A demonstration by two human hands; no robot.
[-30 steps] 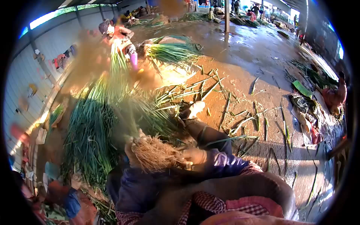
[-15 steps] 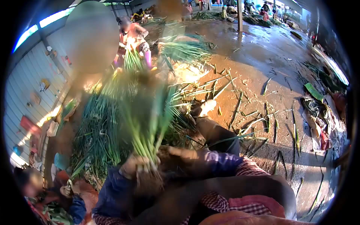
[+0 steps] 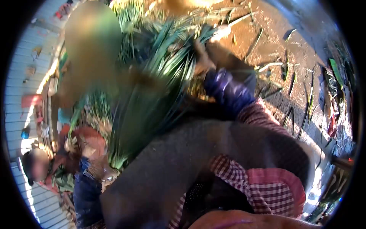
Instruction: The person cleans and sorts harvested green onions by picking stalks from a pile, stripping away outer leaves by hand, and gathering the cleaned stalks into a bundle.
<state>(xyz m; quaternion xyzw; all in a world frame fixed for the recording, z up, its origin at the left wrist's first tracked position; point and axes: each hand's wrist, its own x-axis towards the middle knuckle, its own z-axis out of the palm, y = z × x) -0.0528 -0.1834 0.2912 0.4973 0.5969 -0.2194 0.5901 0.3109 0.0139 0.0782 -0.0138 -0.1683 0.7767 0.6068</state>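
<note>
At the lower left, below the co-worker, is my left hand (image 3: 100, 167), partly blurred, closed at the pale end of a bunch of green onions (image 3: 139, 110). The bunch's long green leaves fan up and rightward past my dark-covered lap. My right hand (image 3: 203, 61) is stretched forward at the upper middle, beside the leaves on the pile (image 3: 177, 57). Motion smears its fingers, so whether it grips any leaves cannot be made out.
A co-worker in camouflage and red (image 3: 65, 175) sits close at the left, hands near a green leaf. A corrugated wall (image 3: 19, 87) stands behind. Cut stalks litter the wet brown floor (image 3: 276, 42) at the right. A blurred spot covers the upper left.
The view has tilted down. My left hand has moved down and left from the middle with the onions, which lay upright between my hands before. My right hand has moved forward, away from their roots.
</note>
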